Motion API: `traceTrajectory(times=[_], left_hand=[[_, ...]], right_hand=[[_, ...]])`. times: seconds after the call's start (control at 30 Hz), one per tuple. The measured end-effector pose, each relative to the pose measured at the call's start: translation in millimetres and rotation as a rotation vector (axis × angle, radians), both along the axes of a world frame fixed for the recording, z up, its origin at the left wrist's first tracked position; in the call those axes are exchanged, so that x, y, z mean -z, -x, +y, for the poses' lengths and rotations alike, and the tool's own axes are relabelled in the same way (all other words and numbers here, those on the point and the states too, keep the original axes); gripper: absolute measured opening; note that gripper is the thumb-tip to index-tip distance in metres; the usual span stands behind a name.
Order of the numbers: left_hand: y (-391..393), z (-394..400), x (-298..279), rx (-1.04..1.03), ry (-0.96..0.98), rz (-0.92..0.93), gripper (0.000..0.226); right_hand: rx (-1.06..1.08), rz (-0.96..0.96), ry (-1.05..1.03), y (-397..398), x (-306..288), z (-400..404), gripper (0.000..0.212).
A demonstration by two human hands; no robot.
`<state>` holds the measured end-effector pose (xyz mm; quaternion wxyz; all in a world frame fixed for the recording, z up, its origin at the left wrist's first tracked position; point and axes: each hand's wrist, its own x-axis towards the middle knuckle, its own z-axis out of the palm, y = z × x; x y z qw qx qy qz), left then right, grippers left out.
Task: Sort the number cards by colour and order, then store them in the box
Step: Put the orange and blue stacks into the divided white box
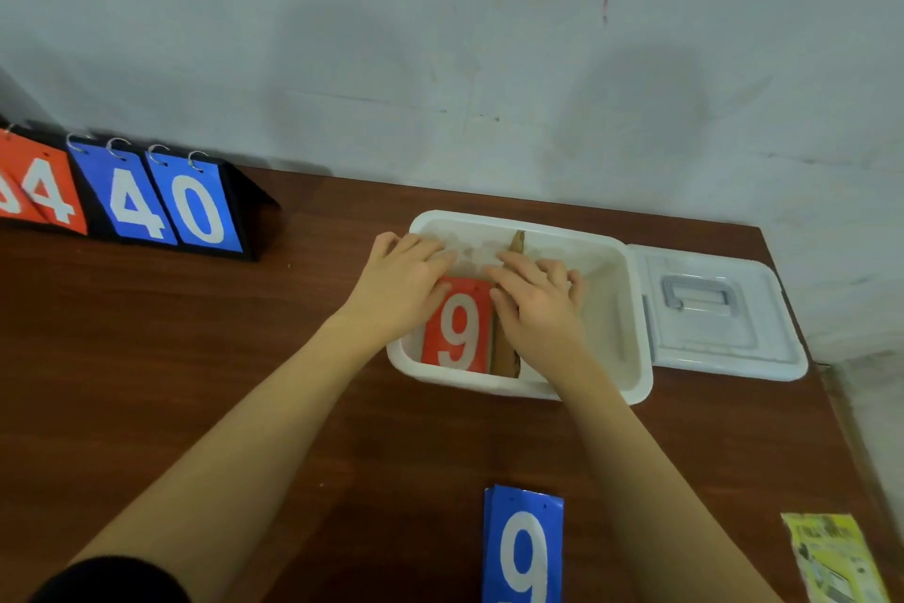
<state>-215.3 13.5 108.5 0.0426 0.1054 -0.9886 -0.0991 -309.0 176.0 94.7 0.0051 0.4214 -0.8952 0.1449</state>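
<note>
On the brown table, both hands, left and right, rest with relaxed fingers on the red cards inside the white box; blue cards lie nearer.

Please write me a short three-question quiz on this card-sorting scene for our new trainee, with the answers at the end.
1. True or false: the red 9 card lies inside the white box.
2. Which card lies on the table nearest the camera? A) red 4 B) blue 9 C) blue 0
3. Fill in: the box lid lies to the ____ of the box.

Key
1. True; the left hand and right hand rest on either side of it.
2. B, the blue 9 card.
3. Right.
</note>
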Motion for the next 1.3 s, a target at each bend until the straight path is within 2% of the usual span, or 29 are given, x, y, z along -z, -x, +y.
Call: traceTrajectory(times=[0.17, 0.37, 0.5, 0.6, 0.7, 0.83, 1.07, 1.3], left_hand=[[-20, 13, -16, 0.015, 0.044, 0.189, 0.033], [-58, 48, -25, 0.132, -0.055, 0.292, 0.031], [-90, 82, -10, 0.183, -0.148, 0.331, 0.034], [-108, 107, 8, 0.204, -0.186, 0.359, 0.032], [-118, 129, 30, 0.253, -0.171, 0.271, 0.032], [-119, 157, 56, 0.238, -0.195, -0.084, 0.04], [-130, 185, 97, 0.132, -0.179, -0.343, 0.051], [-139, 190, 108, 0.074, -0.279, -0.346, 0.066]], right_hand=[[0.056, -0.058, 0.088, -21, -19, 16, 0.03], [0.151, -0.003, 0.319, -81, -28, 52, 0.032], [0.246, 0.027, 0.281, -118, -14, 95, 0.029], [0.278, -0.015, 0.178, -134, 8, 126, 0.022], [0.315, -0.191, -0.038, -140, 38, 145, 0.027], [0.355, -0.38, -0.257, -143, 70, 160, 0.041], [0.303, -0.372, -0.244, -147, 91, 184, 0.052], [0.183, -0.451, -0.28, -125, 90, 184, 0.053]])
